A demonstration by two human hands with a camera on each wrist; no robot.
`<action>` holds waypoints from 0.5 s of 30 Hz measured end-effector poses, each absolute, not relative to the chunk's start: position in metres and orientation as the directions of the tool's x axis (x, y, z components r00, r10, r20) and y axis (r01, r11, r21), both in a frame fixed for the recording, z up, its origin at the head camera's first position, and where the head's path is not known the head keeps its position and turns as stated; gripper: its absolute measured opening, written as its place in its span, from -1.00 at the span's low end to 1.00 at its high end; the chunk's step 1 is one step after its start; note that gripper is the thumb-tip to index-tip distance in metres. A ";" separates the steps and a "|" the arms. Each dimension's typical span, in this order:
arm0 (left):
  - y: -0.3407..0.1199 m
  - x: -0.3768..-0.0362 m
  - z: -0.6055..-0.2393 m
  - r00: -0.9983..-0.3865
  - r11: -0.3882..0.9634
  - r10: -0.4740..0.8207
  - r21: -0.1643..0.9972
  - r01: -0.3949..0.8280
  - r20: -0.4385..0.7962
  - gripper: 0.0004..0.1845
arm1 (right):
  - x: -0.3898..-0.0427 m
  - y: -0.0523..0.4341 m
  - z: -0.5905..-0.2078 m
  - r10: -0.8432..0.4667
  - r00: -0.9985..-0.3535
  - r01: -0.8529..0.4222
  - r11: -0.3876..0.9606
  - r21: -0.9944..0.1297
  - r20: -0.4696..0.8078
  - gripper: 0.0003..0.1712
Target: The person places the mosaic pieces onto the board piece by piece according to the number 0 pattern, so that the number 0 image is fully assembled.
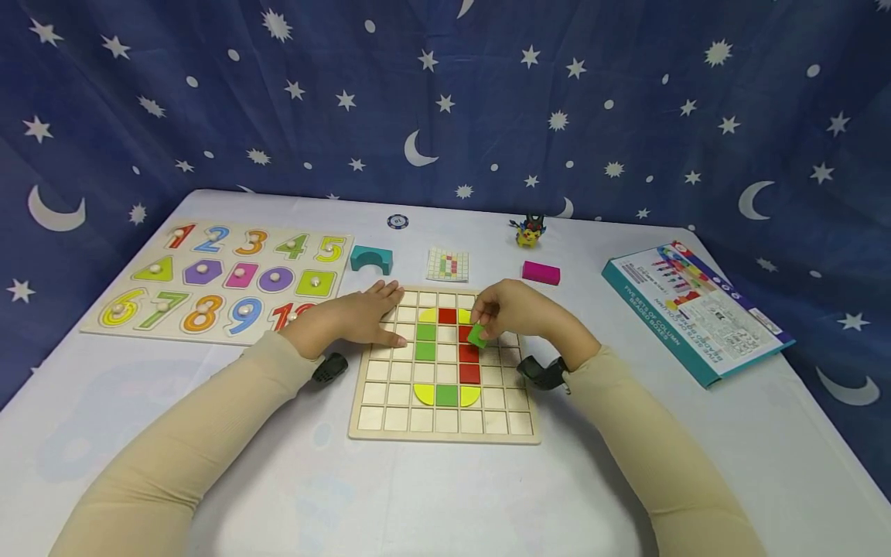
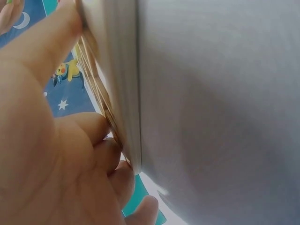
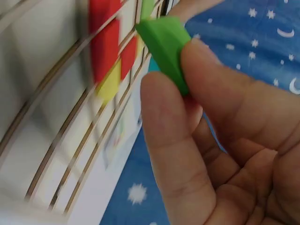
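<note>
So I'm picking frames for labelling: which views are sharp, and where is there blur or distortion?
Head view: evenly lit, sharp on the grid board, soft shadows, table edges bowed by the wide lens. Right wrist view: green block and pinching right hand crisp, the board behind smeared. Left wrist view: left hand very close and soft, fills half the frame; board edge slightly blurred.

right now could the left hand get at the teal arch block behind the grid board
Probably yes. The left hand rests flat on the grid board's far-left corner, and the teal arch block stands just beyond its fingertips, with only bare table between.
</note>
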State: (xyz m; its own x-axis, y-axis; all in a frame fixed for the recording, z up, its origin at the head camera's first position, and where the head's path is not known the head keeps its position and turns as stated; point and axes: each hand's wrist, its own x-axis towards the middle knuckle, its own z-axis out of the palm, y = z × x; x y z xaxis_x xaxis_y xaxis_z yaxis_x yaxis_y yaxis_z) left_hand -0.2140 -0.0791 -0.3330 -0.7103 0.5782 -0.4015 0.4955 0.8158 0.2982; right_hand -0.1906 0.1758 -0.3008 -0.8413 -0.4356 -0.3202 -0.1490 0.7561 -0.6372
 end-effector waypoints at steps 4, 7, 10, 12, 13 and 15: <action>-0.079 -0.214 -0.333 -0.709 0.816 0.578 0.294 0.497 -0.404 0.00 | -0.190 0.153 -0.301 -0.510 -0.794 -0.216 0.746 -0.630 -0.331 -0.85; -0.079 -0.214 -0.332 -0.710 0.817 0.577 0.293 0.497 -0.403 0.00 | -0.189 0.135 -0.302 -0.557 -0.756 -0.277 0.747 -0.604 -0.343 -0.88; -0.079 -0.214 -0.331 -0.712 0.817 0.576 0.290 0.498 -0.403 0.00 | -0.187 0.119 -0.302 -0.599 -0.720 -0.338 0.743 -0.578 -0.350 -0.91; -0.080 -0.215 -0.332 -0.712 0.817 0.576 0.289 0.498 -0.402 -0.01 | -0.187 0.110 -0.303 -0.619 -0.697 -0.364 0.740 -0.565 -0.362 -0.91; -0.080 -0.215 -0.332 -0.712 0.816 0.577 0.289 0.500 -0.400 -0.01 | -0.186 0.107 -0.304 -0.629 -0.684 -0.376 0.738 -0.560 -0.370 -0.91; -0.080 -0.215 -0.333 -0.710 0.815 0.579 0.289 0.502 -0.400 -0.01 | -0.185 0.101 -0.306 -0.642 -0.659 -0.392 0.738 -0.549 -0.392 -0.91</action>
State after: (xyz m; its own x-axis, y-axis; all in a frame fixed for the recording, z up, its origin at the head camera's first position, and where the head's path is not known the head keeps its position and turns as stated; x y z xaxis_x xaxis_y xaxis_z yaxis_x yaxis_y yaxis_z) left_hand -0.2151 -0.0799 -0.3327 -0.7103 0.5793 -0.3999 0.5022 0.8151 0.2889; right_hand -0.1852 0.1006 -0.3059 -0.6590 -0.6416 -0.3924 -0.3922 0.7384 -0.5486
